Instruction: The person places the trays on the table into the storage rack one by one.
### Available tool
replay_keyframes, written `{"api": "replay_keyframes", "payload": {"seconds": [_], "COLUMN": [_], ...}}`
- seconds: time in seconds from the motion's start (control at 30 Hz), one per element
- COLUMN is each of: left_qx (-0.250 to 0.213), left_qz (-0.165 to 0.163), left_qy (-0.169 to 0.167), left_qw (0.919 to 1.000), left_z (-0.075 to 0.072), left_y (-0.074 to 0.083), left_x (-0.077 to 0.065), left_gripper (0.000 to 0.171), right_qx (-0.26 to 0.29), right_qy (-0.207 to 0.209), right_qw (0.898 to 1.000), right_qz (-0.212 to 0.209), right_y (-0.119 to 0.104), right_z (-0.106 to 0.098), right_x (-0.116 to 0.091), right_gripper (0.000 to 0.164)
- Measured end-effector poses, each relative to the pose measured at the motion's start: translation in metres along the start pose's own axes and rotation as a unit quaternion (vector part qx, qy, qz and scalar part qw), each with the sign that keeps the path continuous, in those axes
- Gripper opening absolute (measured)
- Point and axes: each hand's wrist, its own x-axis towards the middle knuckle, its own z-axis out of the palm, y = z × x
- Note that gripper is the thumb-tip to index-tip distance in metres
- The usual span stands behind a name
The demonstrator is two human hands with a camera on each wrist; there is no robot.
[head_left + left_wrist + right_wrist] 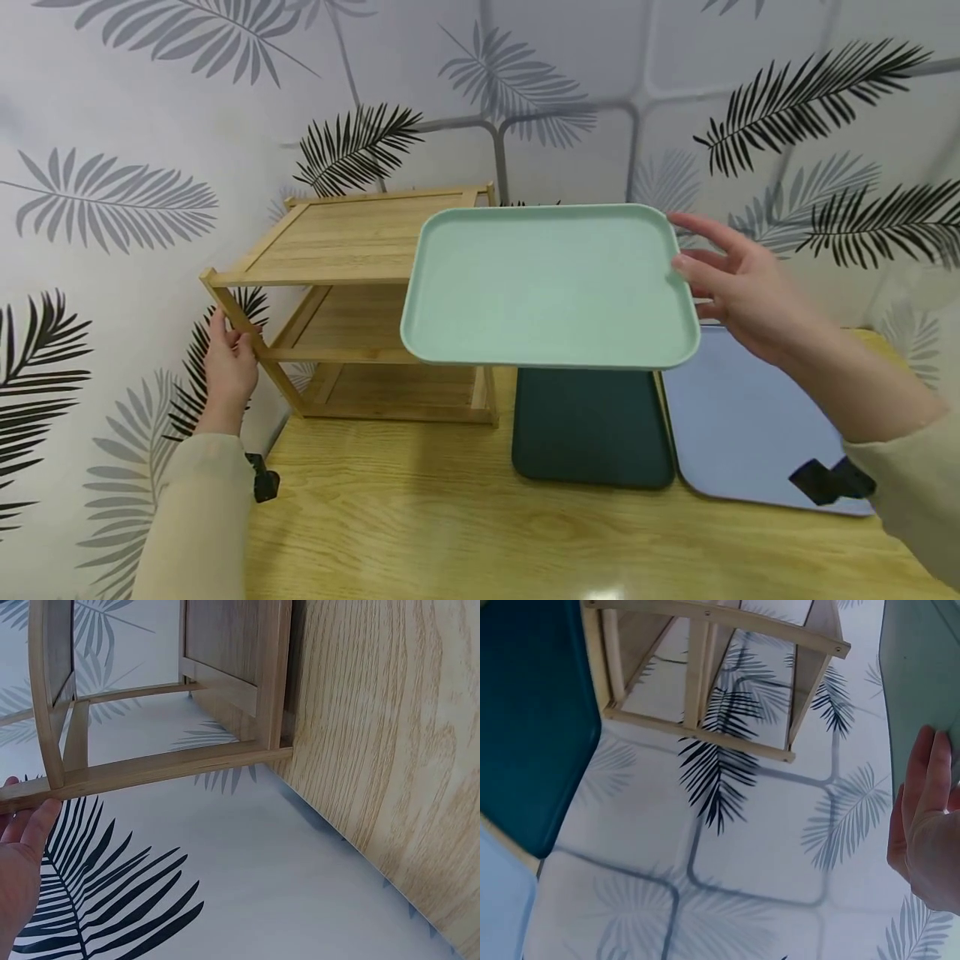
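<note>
Mint-green tray (551, 287) up in the air

Right hand (750, 287) is pinching it by one short edge, above the surface (375, 500). Left hand (228, 367) has its fingers curled round a side post (112, 777) of the three-tier wooden rack (360, 233). Dark green tray (592, 429) lies right of the rack, pale blue tray (750, 425) just beside that. Leaf-print wallpaper (585, 50) behind everything.
</note>
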Motion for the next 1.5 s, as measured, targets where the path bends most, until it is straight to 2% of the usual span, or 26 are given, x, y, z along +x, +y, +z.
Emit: {"api": "replay_keyframes", "payload": {"seconds": [0.13, 0.37, 0.63, 0.97, 1.17, 1.3, 1.37, 1.43, 1.5], "left_qx": [0.007, 0.009, 0.016, 0.013, 0.002, -0.005, -0.006, -0.006, -0.008], "left_qz": [0.007, 0.007, 0.016, 0.016, 0.014, 0.01, 0.008, 0.006, 0.003], "left_qy": [0.0, 0.002, 0.006, 0.007, 0.004, 0.0, 0.0, 0.002, 0.003], "left_qw": [1.0, 0.9999, 0.9997, 0.9998, 0.9999, 0.9999, 1.0, 1.0, 1.0], "left_z": [0.0, -0.001, 0.0, 0.0, 0.001, 0.001, 0.002, 0.001, 0.001], "left_y": [-0.001, -0.002, -0.001, -0.001, -0.002, -0.002, -0.002, -0.001, -0.001], "left_x": [0.001, 0.0, 0.001, -0.001, 0.0, 0.001, 0.001, 0.0, -0.001], "left_gripper": [0.058, 0.058, 0.056, 0.055, 0.057, 0.057, 0.057, 0.057, 0.057], "right_qx": [-0.017, -0.01, 0.033, 0.055, 0.067, 0.079, 0.054, -0.005, -0.075], "right_qy": [0.024, 0.038, 0.055, 0.059, 0.066, 0.064, 0.064, 0.066, 0.064], "right_qw": [1.0, 0.999, 0.997, 0.995, 0.992, 0.991, 0.994, 0.997, 0.995], "right_qz": [0.008, 0.026, 0.038, 0.06, 0.089, 0.084, 0.072, 0.043, 0.0], "right_y": [-0.009, -0.013, -0.004, 0.014, 0.033, 0.043, 0.045, 0.047, 0.048], "right_z": [0.025, 0.063, 0.097, 0.132, 0.136, 0.135, 0.134, 0.132, 0.128], "right_x": [0.022, 0.064, 0.107, 0.133, 0.139, 0.14, 0.139, 0.137, 0.132], "right_gripper": [0.061, 0.055, 0.057, 0.056, 0.056, 0.055, 0.055, 0.053, 0.05]}}
